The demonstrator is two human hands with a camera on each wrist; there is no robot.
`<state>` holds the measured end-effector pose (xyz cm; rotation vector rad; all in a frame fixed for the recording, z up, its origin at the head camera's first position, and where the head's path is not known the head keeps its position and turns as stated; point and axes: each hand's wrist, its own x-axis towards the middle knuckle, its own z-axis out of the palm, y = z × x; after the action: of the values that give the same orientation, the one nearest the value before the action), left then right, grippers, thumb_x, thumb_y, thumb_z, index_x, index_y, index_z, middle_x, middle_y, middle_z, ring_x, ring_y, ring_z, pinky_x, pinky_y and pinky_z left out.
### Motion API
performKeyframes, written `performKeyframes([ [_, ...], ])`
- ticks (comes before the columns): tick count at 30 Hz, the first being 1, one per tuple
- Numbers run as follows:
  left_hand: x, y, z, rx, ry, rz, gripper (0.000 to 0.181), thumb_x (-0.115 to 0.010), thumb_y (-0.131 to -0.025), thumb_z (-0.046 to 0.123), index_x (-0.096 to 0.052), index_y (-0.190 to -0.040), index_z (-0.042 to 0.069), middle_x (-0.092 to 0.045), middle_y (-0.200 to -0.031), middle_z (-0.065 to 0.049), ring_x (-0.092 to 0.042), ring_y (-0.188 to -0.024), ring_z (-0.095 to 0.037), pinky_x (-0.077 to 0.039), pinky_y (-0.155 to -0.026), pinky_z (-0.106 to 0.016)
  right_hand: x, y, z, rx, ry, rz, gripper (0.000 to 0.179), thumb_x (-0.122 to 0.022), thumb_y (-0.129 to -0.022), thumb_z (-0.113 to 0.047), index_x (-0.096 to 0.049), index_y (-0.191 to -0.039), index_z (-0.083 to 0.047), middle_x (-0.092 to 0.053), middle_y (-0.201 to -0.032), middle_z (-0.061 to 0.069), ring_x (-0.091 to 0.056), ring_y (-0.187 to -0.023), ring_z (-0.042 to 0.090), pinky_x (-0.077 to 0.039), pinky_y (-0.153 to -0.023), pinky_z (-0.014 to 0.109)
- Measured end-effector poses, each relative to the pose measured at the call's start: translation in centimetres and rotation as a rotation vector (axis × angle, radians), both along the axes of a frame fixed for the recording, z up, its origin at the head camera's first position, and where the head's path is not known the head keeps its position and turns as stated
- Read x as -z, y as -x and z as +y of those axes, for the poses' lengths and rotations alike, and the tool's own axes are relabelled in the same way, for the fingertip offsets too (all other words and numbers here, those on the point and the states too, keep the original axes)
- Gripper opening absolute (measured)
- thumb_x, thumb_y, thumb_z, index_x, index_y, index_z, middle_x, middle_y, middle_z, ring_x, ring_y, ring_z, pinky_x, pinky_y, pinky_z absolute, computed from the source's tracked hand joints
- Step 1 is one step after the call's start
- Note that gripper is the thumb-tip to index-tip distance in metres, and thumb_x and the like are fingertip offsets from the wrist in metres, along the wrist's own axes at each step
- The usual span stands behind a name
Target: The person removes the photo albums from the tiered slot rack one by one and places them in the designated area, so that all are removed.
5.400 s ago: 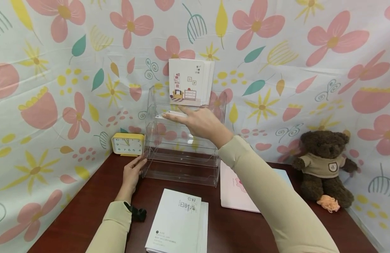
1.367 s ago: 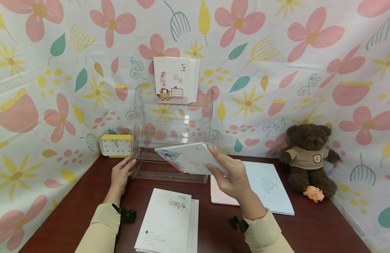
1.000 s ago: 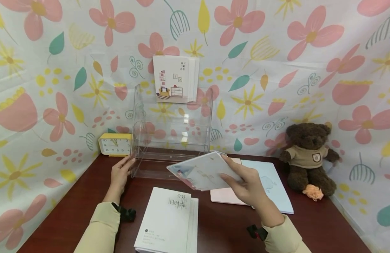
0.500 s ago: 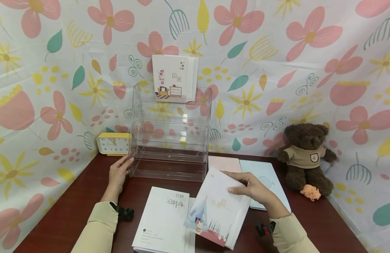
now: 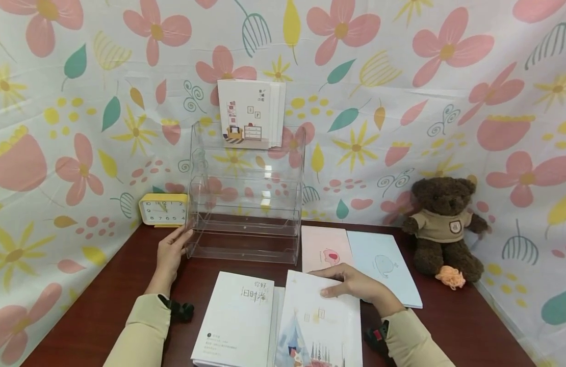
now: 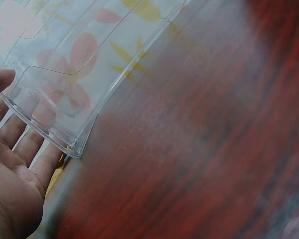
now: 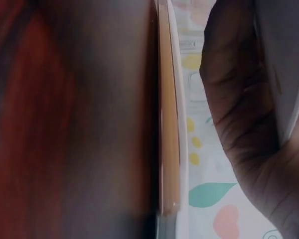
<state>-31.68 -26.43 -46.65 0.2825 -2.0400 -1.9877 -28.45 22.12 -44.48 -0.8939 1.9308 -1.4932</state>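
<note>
While the book [image 5: 319, 329] is held picture side up beside the pile [image 5: 237, 321] on the bench [image 5: 104, 316], its left edge is lapped over the pile's right side; if it is let go askew, the pile may be nudged out of line. Right grip [image 5: 352, 286]: book pinched at its far edge, thumb on top; the edge could be creased by too tight a pinch. Left grip [image 5: 170, 252]: side wall of the rack [image 5: 243, 253] grasped between thumb and fingers; were it pulled, the rack could be tipped. Upper books [image 5: 243, 120]: stood in the top tier, liable to be toppled by such a jolt.
</note>
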Motion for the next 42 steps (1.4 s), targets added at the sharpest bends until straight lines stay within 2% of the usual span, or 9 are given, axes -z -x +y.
performKeyframes([
  [7,0.2,0.2,-0.1,-0.003,0.0,-0.005,0.063,-0.068,-0.096,0.042,-0.051,-0.149,0.013,-0.049,-0.152,-0.007,-0.054,-0.118,-0.008,-0.049,-0.081,-0.018,0.4,-0.1,-0.5,-0.034,-0.022,0.039,0.049,-0.07,-0.092,-0.006,-0.059,-0.14,-0.002,-0.072,-0.117,0.015,-0.073,-0.091,0.03,-0.059,-0.071,0.038],
  [17,0.0,0.2,0.0,0.007,-0.006,-0.005,0.061,-0.068,-0.097,0.04,-0.051,-0.15,0.014,-0.048,-0.152,-0.005,-0.054,-0.121,-0.01,-0.05,-0.084,-0.019,0.5,-0.1,-1.0,0.018,-0.072,0.122,0.043,-0.071,-0.093,-0.008,-0.063,-0.135,-0.002,-0.073,-0.115,0.012,-0.073,-0.091,0.026,-0.059,-0.073,0.037],
  [21,0.0,0.3,0.0,0.005,-0.01,-0.012,0.062,-0.068,-0.097,0.041,-0.05,-0.15,0.015,-0.048,-0.152,-0.005,-0.053,-0.123,-0.011,-0.049,-0.084,-0.018,0.4,-0.3,-1.4,0.061,-0.121,0.177,0.04,-0.074,-0.091,-0.012,-0.067,-0.13,-0.006,-0.074,-0.114,0.007,-0.072,-0.093,0.021,-0.058,-0.077,0.032],
  [27,-0.1,0.3,0.0,0.014,0.0,-0.003,0.066,-0.068,-0.096,0.044,-0.048,-0.151,0.014,-0.044,-0.155,-0.006,-0.05,-0.13,-0.019,-0.049,-0.083,-0.017,0.4,-0.6,-1.8,0.102,-0.202,0.249,0.035,-0.076,-0.091,-0.02,-0.071,-0.125,-0.013,-0.075,-0.11,-0.002,-0.07,-0.095,0.016,-0.055,-0.08,0.026],
  [32,0.0,0.2,0.0,0.015,0.007,-0.02,0.065,-0.067,-0.097,0.045,-0.047,-0.152,0.015,-0.042,-0.156,-0.003,-0.046,-0.135,-0.022,-0.047,-0.084,-0.018,0.7,-0.6,-1.9,0.107,-0.216,0.248,0.033,-0.076,-0.091,-0.02,-0.072,-0.123,-0.014,-0.074,-0.109,-0.003,-0.069,-0.096,0.015,-0.054,-0.082,0.026],
  [35,0.1,0.1,0.0,0.013,0.006,-0.014,0.064,-0.066,-0.098,0.043,-0.048,-0.151,0.014,-0.042,-0.156,-0.004,-0.049,-0.131,-0.019,-0.048,-0.085,-0.019,0.8,-0.7,-1.9,0.122,-0.223,0.253,0.033,-0.078,-0.09,-0.022,-0.073,-0.122,-0.015,-0.075,-0.108,-0.004,-0.069,-0.097,0.015,-0.053,-0.083,0.025],
  [42,0.2,0.1,0.0,0.003,0.005,0.021,0.062,-0.067,-0.097,0.041,-0.051,-0.149,0.01,-0.046,-0.154,-0.008,-0.057,-0.104,0.002,-0.05,-0.082,-0.018,0.8,-0.6,-2.0,0.137,-0.229,0.284,0.033,-0.079,-0.088,-0.023,-0.074,-0.12,-0.016,-0.074,-0.11,-0.005,-0.069,-0.099,0.015,-0.052,-0.086,0.025],
])
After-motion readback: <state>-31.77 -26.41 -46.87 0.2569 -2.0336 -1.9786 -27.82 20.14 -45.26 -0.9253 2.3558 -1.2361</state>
